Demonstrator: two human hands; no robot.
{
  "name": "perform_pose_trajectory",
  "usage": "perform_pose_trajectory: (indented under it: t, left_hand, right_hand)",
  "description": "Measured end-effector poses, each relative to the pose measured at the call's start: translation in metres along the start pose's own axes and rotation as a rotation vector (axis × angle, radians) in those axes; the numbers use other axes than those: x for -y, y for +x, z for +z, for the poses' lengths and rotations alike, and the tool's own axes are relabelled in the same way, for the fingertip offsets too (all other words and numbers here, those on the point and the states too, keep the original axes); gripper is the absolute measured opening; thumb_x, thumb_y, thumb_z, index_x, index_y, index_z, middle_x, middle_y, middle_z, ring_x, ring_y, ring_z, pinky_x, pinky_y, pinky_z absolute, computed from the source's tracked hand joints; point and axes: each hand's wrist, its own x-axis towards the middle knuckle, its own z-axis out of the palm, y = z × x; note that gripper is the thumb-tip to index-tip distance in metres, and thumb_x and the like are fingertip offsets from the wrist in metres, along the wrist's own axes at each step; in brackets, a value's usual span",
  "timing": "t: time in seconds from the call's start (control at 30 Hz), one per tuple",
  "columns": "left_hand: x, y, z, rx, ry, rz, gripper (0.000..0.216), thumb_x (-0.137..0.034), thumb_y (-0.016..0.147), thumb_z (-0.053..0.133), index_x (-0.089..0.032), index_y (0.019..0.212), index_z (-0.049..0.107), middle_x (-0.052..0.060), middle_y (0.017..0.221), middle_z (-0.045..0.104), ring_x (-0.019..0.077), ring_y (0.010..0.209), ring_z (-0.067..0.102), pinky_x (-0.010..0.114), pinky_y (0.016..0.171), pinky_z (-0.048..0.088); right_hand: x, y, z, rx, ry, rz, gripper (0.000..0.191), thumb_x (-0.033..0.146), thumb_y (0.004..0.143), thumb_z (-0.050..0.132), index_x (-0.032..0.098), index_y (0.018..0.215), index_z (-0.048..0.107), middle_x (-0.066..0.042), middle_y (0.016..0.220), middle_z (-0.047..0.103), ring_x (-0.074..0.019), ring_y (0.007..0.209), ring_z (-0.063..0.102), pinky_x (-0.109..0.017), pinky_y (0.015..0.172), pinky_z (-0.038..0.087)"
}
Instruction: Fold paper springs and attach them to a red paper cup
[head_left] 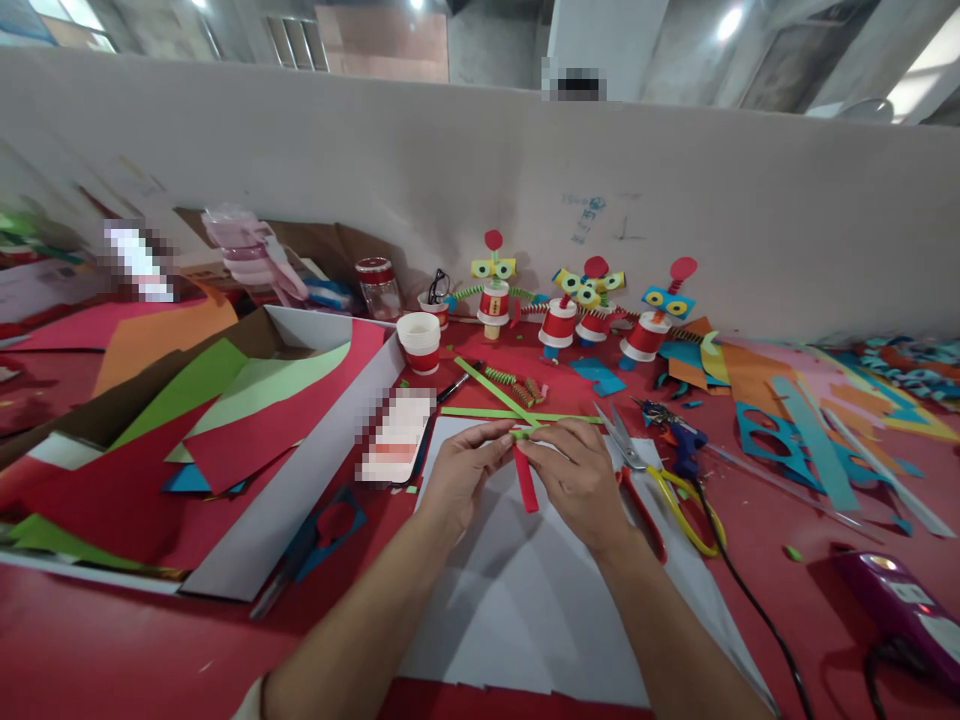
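Note:
Over the white paper sheet [517, 600], my left hand [469, 465] and my right hand [577, 465] meet, fingertips pinched together on paper strips. A red paper strip [526, 485] hangs down between them toward me. Green paper strips [495, 388] cross just beyond my fingers, and a small green fold shows between the fingertips. How the strips join there is partly hidden by my fingers. To the right of my right hand lie scissors [626, 445] with one red and one yellow handle.
Paper-cup figures [493, 302] stand along the white partition, behind folded paper springs [517, 385]. A white box [247, 540] of coloured paper and a phone [397, 435] lie left. A blue glue gun [682, 445], its black cord and a purple device [900, 600] are right.

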Motion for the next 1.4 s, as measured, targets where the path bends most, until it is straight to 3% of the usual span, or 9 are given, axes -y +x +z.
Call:
perform_pose_trajectory:
  t: [0.17, 0.37, 0.73, 1.13, 1.4]
  left_hand:
    - [-0.002, -0.001, 0.002, -0.031, 0.029, 0.007, 0.025, -0.013, 0.052, 0.084, -0.014, 0.076, 0.076, 0.004, 0.071, 0.072, 0.0115, 0.067, 0.064, 0.027, 0.078, 0.052]
    - [0.002, -0.003, 0.003, -0.017, 0.089, 0.087, 0.022, -0.017, 0.054, 0.083, -0.016, 0.075, 0.077, 0.004, 0.079, 0.073, 0.0146, 0.073, 0.065, 0.032, 0.082, 0.052]
    - [0.003, -0.003, 0.0, 0.028, 0.456, 0.394, 0.022, -0.014, 0.069, 0.068, -0.025, 0.086, 0.078, 0.003, 0.091, 0.069, 0.0174, 0.087, 0.063, 0.031, 0.08, 0.052]
    - [0.001, -0.005, 0.0, 0.067, 0.582, 0.426, 0.032, -0.017, 0.063, 0.077, -0.027, 0.093, 0.076, 0.004, 0.099, 0.067, 0.0174, 0.083, 0.065, 0.033, 0.079, 0.054]
    - [-0.001, -0.003, 0.0, 0.057, 0.646, 0.521, 0.023, -0.015, 0.064, 0.076, -0.026, 0.084, 0.077, 0.005, 0.092, 0.072, 0.0197, 0.087, 0.066, 0.034, 0.081, 0.055]
  right_hand:
    - [0.005, 0.002, 0.003, -0.081, 0.148, 0.111, 0.022, 0.014, 0.088, 0.056, 0.028, 0.096, 0.072, -0.003, 0.089, 0.071, -0.0199, 0.089, 0.057, -0.038, 0.081, 0.048]
    - [0.006, 0.002, 0.012, -0.196, 0.206, 0.338, 0.001, 0.023, 0.08, 0.07, 0.023, 0.079, 0.07, -0.004, 0.081, 0.069, -0.0205, 0.084, 0.058, -0.037, 0.078, 0.047]
    - [0.005, 0.002, 0.014, -0.186, 0.315, 0.541, 0.011, 0.032, 0.077, 0.071, 0.023, 0.073, 0.067, -0.003, 0.081, 0.069, -0.0213, 0.087, 0.06, -0.037, 0.082, 0.046]
    - [0.008, 0.003, 0.01, -0.19, 0.386, 0.659, 0.013, 0.034, 0.074, 0.071, 0.023, 0.073, 0.066, -0.004, 0.082, 0.068, -0.0226, 0.086, 0.06, -0.038, 0.082, 0.046]
    - [0.011, 0.005, 0.008, -0.137, 0.521, 0.765, 0.016, 0.035, 0.072, 0.071, 0.022, 0.075, 0.062, -0.002, 0.079, 0.065, -0.0198, 0.08, 0.06, -0.034, 0.079, 0.045]
